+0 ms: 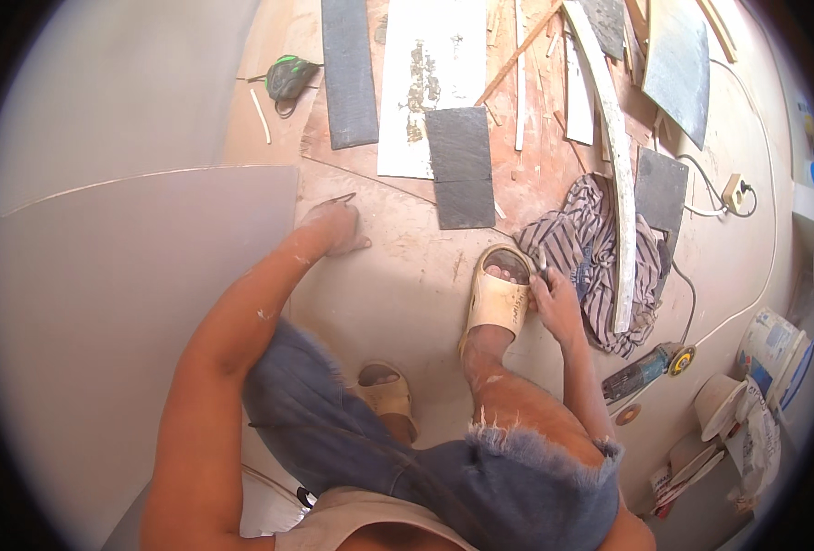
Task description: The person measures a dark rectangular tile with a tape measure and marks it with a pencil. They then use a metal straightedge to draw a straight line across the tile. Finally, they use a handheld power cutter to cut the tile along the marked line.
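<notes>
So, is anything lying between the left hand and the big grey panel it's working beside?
Nothing visible. The left hand rests on the floor right at the grey panel's top right corner, with only bare dusty board around it. The dark tiles and striped cloth lie further right, near the right hand.

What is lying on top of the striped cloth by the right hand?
A long curved white strip lies across the striped cloth, and a dark grey tile overlaps its upper edge. Whatever lies under the cloth is hidden.
</notes>
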Action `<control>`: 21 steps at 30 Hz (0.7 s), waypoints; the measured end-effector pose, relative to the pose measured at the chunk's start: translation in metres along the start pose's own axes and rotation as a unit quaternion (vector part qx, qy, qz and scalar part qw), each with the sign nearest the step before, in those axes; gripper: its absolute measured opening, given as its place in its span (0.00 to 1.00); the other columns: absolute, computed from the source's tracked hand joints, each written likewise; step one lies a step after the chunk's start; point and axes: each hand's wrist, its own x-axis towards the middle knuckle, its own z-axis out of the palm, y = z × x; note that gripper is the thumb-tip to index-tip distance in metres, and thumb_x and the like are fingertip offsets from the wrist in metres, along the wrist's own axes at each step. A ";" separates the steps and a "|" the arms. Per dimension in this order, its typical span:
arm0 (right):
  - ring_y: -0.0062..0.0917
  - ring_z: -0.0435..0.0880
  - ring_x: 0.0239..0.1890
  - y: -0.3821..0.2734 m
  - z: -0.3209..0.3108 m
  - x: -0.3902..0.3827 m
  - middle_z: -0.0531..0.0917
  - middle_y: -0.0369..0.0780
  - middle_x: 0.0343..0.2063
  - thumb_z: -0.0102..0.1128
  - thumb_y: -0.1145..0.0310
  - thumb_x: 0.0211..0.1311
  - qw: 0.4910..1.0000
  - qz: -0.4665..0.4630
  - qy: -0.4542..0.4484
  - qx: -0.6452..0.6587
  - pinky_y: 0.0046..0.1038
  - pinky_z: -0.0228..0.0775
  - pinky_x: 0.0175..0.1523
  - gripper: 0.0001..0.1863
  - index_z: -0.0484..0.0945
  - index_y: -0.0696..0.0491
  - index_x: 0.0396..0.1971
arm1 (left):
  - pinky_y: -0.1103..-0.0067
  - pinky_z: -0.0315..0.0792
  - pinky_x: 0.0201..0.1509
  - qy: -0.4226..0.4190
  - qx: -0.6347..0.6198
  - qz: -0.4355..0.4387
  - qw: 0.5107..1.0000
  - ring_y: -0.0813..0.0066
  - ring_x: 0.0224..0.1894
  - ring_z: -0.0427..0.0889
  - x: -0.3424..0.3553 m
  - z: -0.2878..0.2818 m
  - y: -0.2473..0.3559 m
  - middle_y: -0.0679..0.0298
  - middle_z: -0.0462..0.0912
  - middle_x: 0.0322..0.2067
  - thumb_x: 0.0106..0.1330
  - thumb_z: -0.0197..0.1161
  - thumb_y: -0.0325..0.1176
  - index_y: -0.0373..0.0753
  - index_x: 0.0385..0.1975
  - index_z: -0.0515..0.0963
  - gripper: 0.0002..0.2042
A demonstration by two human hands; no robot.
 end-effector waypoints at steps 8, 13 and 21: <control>0.39 0.76 0.28 -0.006 -0.008 -0.051 0.78 0.47 0.24 0.59 0.71 0.60 0.987 -0.054 0.145 -0.037 0.36 0.67 0.35 0.08 0.74 0.59 0.27 | 0.63 0.74 0.58 0.116 0.095 0.007 0.989 0.51 0.55 0.81 0.010 -0.025 0.060 0.47 0.82 0.49 0.62 0.64 0.49 0.30 0.48 0.80 0.26; 0.48 0.77 0.47 -0.046 -0.095 -0.030 0.78 0.50 0.43 0.65 0.66 0.59 0.934 0.010 0.290 -0.209 0.44 0.70 0.49 0.17 0.76 0.58 0.44 | 0.63 0.76 0.52 0.034 -0.080 -0.027 0.996 0.46 0.44 0.84 0.035 -0.027 0.099 0.43 0.84 0.37 0.63 0.64 0.51 0.28 0.42 0.81 0.26; 0.46 0.78 0.50 0.007 -0.115 -0.017 0.79 0.51 0.47 0.68 0.61 0.58 0.929 0.071 0.245 -0.267 0.43 0.70 0.54 0.24 0.76 0.60 0.50 | 0.69 0.79 0.42 0.118 -0.412 -0.059 0.902 0.61 0.32 0.86 0.038 -0.005 0.126 0.49 0.85 0.30 0.65 0.65 0.43 0.30 0.30 0.79 0.18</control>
